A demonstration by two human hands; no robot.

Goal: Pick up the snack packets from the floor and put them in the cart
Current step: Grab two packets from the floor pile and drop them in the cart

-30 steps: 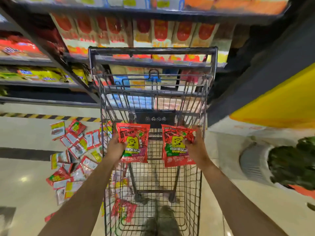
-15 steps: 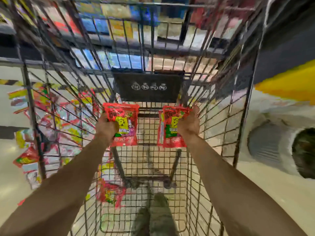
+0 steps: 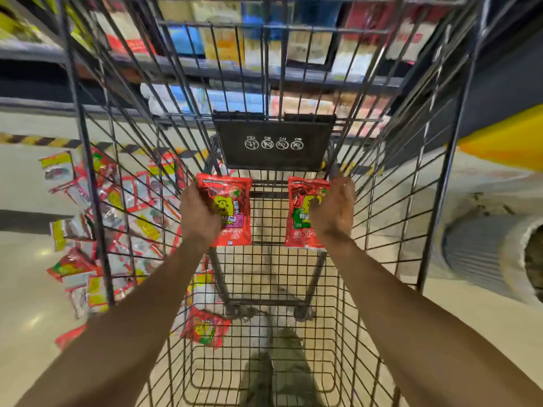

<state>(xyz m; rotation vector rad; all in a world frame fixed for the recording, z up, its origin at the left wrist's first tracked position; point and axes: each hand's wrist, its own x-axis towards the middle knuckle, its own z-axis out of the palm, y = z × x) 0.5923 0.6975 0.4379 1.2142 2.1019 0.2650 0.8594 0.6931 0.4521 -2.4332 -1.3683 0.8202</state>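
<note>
Packets [image 3: 227,211] deeper inside cart [image 3: 273,160] now

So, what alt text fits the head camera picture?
Inside a black wire shopping cart, the left hand holds a red snack packet and the right hand a second red packet. More packets litter the pale floor at left.

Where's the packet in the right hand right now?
Head view, right of centre: the red packet is held by the right hand low inside the cart, just below the black warning panel, beside the second packet in the left hand.
</note>
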